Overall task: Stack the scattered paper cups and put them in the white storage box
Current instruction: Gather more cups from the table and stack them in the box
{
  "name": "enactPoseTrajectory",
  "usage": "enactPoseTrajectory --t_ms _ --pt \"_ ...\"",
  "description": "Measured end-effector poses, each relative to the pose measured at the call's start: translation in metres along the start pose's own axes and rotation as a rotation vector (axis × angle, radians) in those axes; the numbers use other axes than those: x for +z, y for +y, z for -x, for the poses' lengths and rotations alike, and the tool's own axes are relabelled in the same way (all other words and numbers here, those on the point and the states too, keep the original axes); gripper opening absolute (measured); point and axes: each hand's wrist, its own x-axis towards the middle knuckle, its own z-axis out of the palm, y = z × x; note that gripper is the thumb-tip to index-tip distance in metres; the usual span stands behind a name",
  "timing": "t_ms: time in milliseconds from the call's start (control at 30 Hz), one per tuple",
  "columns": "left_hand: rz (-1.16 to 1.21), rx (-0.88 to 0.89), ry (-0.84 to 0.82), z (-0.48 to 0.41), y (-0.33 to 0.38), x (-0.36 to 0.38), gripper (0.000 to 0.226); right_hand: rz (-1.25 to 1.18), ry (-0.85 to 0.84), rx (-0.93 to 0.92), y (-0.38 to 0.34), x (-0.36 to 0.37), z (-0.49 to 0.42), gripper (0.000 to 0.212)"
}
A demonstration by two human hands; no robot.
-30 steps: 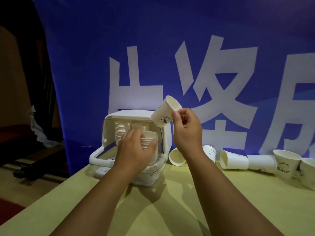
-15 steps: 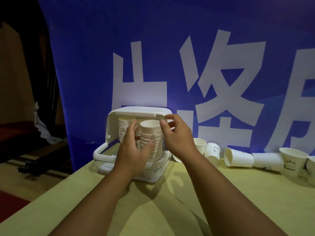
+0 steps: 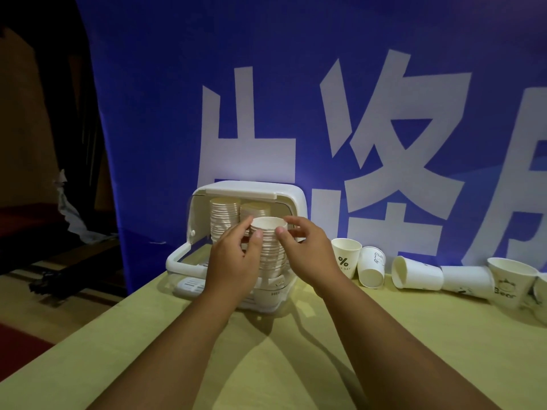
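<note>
While the left hand (image 3: 233, 258) curls its thumb and fingers round the side of the front stack (image 3: 270, 253) of paper cups, the right hand (image 3: 307, 253) closes on the same column from the other side, thumb and forefinger pinching it just under the top rim. Neither hand is free: both are clamped on the stack. The grip from two sides looks chosen to hold the tall, light column upright and square as it is settled. The stack stands in the open mouth of the white storage box (image 3: 291, 196), near its front edge; whether its base rests fully on the box floor cannot be told, since the left hand hides it. Behind it, deeper inside, two taller stacks (image 3: 225, 220) stand side by side, which likely explains why this one is placed in front. The door (image 3: 177, 260) of the box hangs open toward the person. To the right of the box, along the foot of the blue banner (image 3: 296, 84), several loose cups (image 3: 414, 273) wait on the yellow-green tabletop (image 3: 384, 350), some upright, some tipped on their sides, so the task seems well advanced but not finished; those would need gathering and nesting next.
</note>
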Motion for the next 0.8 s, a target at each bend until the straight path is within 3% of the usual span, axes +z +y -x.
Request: enactPoseTrajectory --t_ms 133,267,367,667,800 --pt "-0.043 -0.01 0.016 0.003 0.003 -0.001 0.048 0.005 0.011 0.015 -0.001 -0.002 0.004 0.05" --pt "-0.136 -0.102 -0.182 0.004 -0.001 -0.005 0.076 0.091 -0.1 0.041 0.007 -0.002 0.009 0.065" --pt "-0.188 -0.112 -0.261 0.004 -0.003 -0.006 0.08 0.168 -0.123 0.018 0.012 0.002 0.011 0.071" --pt "-0.095 -0.123 -0.305 -0.021 -0.005 0.002 0.084 0.242 0.091 -0.021 0.016 0.019 0.011 0.07" --pt "-0.127 -0.124 -0.308 -0.028 -0.01 0.012 0.085 0.304 0.149 -0.04 0.019 0.021 0.011 0.057"
